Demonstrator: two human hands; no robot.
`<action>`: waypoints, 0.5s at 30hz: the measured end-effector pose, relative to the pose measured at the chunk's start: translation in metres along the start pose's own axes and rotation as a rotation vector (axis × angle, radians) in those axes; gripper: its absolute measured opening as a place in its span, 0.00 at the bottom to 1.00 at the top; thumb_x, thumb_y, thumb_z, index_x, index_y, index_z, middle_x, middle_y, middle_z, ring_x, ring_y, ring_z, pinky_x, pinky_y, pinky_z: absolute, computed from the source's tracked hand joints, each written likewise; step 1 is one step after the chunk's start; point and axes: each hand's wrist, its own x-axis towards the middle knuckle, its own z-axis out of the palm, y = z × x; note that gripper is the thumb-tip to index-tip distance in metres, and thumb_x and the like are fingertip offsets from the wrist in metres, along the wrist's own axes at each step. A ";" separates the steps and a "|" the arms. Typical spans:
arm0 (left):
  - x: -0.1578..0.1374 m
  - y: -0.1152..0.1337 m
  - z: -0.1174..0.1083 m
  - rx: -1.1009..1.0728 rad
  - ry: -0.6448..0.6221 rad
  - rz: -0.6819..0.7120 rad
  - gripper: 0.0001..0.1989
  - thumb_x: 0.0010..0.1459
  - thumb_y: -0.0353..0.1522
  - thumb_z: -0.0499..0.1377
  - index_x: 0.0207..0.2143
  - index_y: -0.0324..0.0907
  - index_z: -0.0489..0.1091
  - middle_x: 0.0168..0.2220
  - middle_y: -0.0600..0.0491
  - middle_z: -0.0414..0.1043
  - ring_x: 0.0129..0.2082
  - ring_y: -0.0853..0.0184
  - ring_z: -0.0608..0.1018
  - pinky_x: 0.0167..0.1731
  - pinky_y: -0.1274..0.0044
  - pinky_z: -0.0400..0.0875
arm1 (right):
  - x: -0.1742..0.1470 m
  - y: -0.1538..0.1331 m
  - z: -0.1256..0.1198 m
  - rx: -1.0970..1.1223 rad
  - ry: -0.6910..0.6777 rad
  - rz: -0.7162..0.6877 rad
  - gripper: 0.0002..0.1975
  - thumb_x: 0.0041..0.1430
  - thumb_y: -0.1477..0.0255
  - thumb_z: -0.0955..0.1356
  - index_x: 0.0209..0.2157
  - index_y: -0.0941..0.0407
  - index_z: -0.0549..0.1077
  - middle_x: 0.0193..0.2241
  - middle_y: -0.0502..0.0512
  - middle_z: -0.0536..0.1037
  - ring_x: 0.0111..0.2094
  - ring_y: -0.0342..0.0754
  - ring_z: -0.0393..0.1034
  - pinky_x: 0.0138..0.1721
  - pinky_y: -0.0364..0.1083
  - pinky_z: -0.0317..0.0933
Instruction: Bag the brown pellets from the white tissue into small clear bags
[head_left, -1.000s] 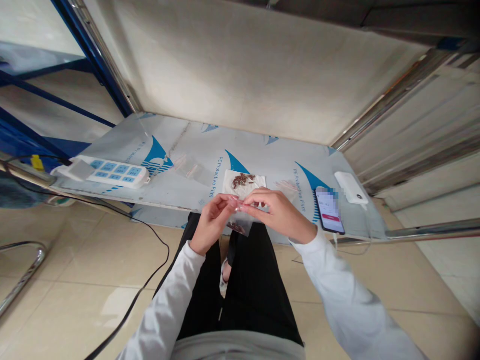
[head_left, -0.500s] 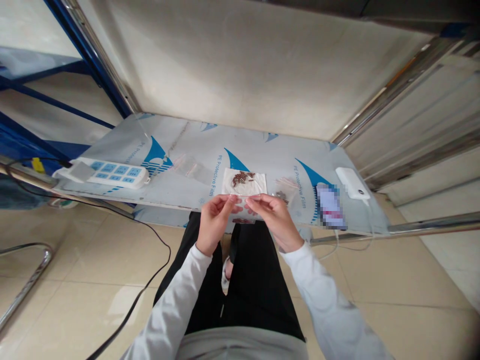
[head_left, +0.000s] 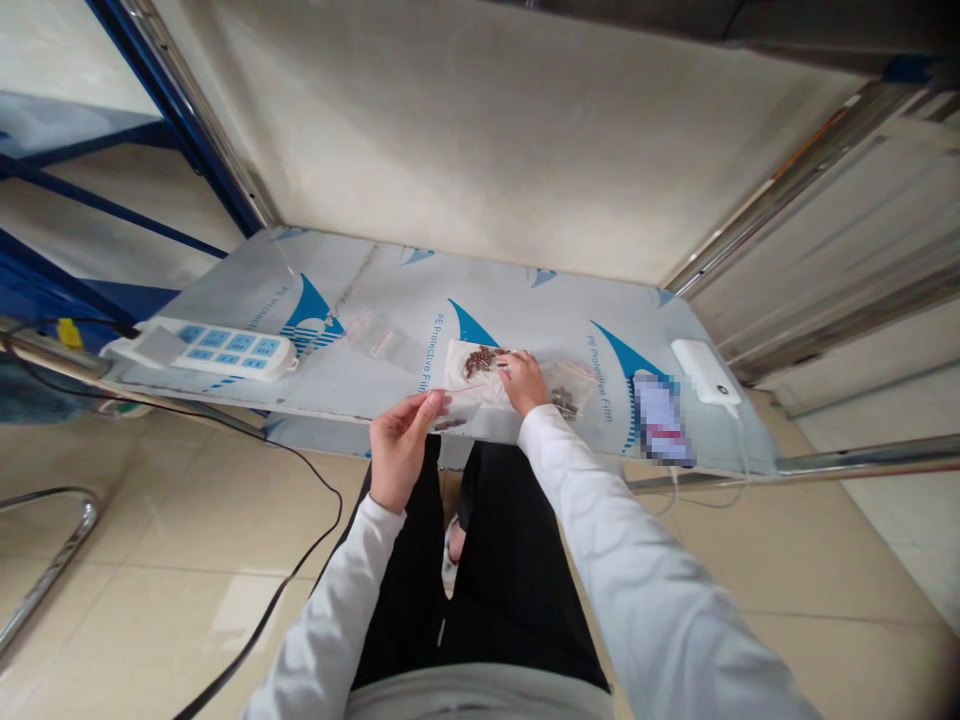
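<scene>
My left hand (head_left: pixel 405 445) pinches the top edge of a small clear zip bag (head_left: pixel 459 412) in front of the shelf edge. A few small dark pieces show at the bottom of that bag. Over the white sheet (head_left: pixel 457 378) is my right hand (head_left: pixel 525 382), fingertips together at the right side of a pile of small brown screw-like pieces (head_left: pixel 480 358). What those fingers hold, if anything, is too small to tell. Just right of this hand lies another clear zip bag (head_left: pixel 566 390) with greyish small parts in it.
Flat clear bags (head_left: pixel 382 338) lie on the film-covered shelf (head_left: pixel 390 275). A white power strip (head_left: pixel 232 348) is at its left end. To the right are a phone (head_left: pixel 660 415) and a white power bank (head_left: pixel 705 370) with a cable. Black cable (head_left: pixel 330 485) hangs at left.
Both hands were holding the clear bag together. My right hand has let go and moved forward to the brown pile, while my left hand has shifted left with the bag.
</scene>
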 end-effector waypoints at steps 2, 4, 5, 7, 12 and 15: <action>0.001 0.002 -0.002 -0.005 0.011 -0.012 0.15 0.50 0.40 0.64 0.33 0.37 0.77 0.32 0.48 0.80 0.30 0.66 0.80 0.37 0.72 0.76 | 0.003 0.002 0.003 -0.048 -0.021 -0.008 0.10 0.57 0.78 0.64 0.37 0.60 0.77 0.42 0.64 0.75 0.45 0.54 0.66 0.51 0.51 0.58; 0.002 0.003 -0.003 -0.011 0.015 -0.015 0.15 0.50 0.41 0.64 0.33 0.37 0.77 0.31 0.49 0.80 0.29 0.67 0.80 0.37 0.73 0.76 | 0.005 0.004 0.004 -0.078 -0.040 -0.018 0.10 0.58 0.78 0.63 0.35 0.60 0.77 0.40 0.65 0.75 0.45 0.55 0.66 0.49 0.52 0.59; 0.003 0.002 -0.004 -0.017 0.017 -0.015 0.15 0.50 0.41 0.64 0.33 0.37 0.77 0.31 0.49 0.80 0.29 0.68 0.80 0.37 0.74 0.76 | 0.005 0.005 0.003 -0.088 -0.046 -0.024 0.09 0.59 0.77 0.64 0.34 0.60 0.77 0.40 0.65 0.75 0.45 0.55 0.67 0.49 0.51 0.59; 0.003 0.002 -0.006 -0.033 0.021 -0.017 0.14 0.51 0.40 0.64 0.33 0.38 0.77 0.32 0.49 0.80 0.29 0.68 0.80 0.37 0.75 0.75 | 0.006 0.004 0.001 -0.095 -0.052 -0.029 0.08 0.58 0.78 0.64 0.32 0.59 0.77 0.38 0.64 0.76 0.44 0.55 0.67 0.48 0.51 0.60; 0.004 0.000 -0.008 -0.008 -0.003 -0.002 0.14 0.52 0.40 0.63 0.33 0.38 0.78 0.32 0.49 0.80 0.30 0.67 0.79 0.36 0.74 0.76 | -0.009 -0.032 -0.032 0.056 0.004 -0.061 0.09 0.61 0.70 0.64 0.39 0.57 0.74 0.36 0.57 0.79 0.36 0.47 0.71 0.41 0.47 0.64; 0.003 0.003 -0.006 0.011 -0.036 0.023 0.13 0.52 0.39 0.63 0.33 0.38 0.78 0.32 0.49 0.80 0.29 0.67 0.79 0.36 0.74 0.76 | -0.031 -0.070 -0.068 0.404 0.080 -0.194 0.13 0.60 0.63 0.66 0.42 0.56 0.73 0.38 0.55 0.79 0.35 0.46 0.72 0.36 0.45 0.64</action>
